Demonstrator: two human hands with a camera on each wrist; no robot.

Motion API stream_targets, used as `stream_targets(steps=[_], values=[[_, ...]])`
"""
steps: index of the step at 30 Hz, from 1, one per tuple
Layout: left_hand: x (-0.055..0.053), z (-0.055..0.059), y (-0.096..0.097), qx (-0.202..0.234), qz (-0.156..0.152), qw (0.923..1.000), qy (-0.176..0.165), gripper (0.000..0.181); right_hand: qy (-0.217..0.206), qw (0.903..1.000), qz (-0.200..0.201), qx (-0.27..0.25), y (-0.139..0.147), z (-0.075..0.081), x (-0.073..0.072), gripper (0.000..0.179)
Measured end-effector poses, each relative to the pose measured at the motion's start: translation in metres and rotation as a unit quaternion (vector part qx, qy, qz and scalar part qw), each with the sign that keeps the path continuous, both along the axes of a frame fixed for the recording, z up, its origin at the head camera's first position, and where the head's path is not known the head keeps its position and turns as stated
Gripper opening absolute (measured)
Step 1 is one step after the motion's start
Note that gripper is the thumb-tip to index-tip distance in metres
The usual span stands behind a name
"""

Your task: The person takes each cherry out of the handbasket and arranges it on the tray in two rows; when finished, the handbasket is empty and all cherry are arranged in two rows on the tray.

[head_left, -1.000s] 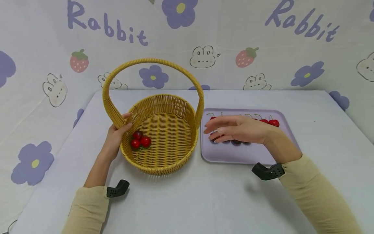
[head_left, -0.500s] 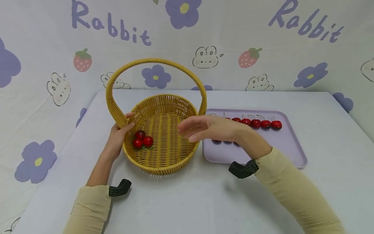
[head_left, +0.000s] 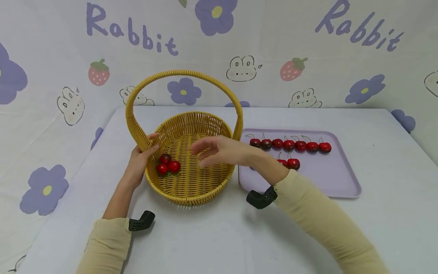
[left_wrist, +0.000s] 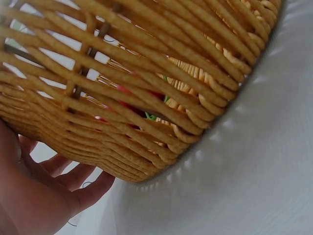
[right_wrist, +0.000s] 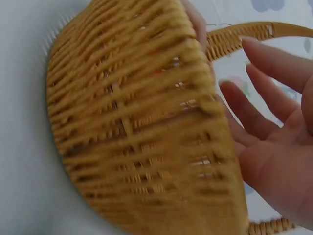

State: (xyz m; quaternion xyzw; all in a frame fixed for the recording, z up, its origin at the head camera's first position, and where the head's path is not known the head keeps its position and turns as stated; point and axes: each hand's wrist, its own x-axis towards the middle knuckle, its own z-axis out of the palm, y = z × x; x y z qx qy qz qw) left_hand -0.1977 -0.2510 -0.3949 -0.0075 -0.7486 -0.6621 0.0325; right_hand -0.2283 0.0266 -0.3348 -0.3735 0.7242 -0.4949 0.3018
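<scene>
A round yellow wicker basket [head_left: 191, 198] with a tall arched handle stands on the table. My left hand [head_left: 137, 161] grips its left side at the foot of the handle, thumb over the rim and fingers against the outer weave. Inside, three dark-red cherries [head_left: 174, 166] lie together near that hand. My right hand [head_left: 219, 151] is over the right part of the basket, fingers loosely extended and thumb apart. In the right wrist view, the right hand's fingers [right_wrist: 252, 115] are spread beside the rim, with nothing seen between them.
A lilac tray [head_left: 325, 179] lies right of the basket. Across its back runs a row of several cherries [head_left: 289, 145] with stems. A shorter front row [head_left: 293, 164] is partly hidden by my right forearm. A printed cloth [head_left: 260, 38] hangs behind the table.
My right hand has moved left from above the tray to over the basket, uncovering the back row of cherries. My left hand keeps its grip on the basket.
</scene>
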Motion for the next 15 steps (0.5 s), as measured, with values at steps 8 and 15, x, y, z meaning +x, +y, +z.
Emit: stream_targets(steps=[8,15], values=[[0.000,-0.001,-0.001,-0.003,0.001,1.0000,0.000,0.044,0.018,0.9990,-0.029,0.029,-0.027,-0.006,-0.002,0.045],[0.000,0.000,-0.001,-0.003,-0.001,1.0000,0.000,0.044,0.029,0.9948,-0.043,0.088,-0.043,-0.010,-0.007,0.046]])
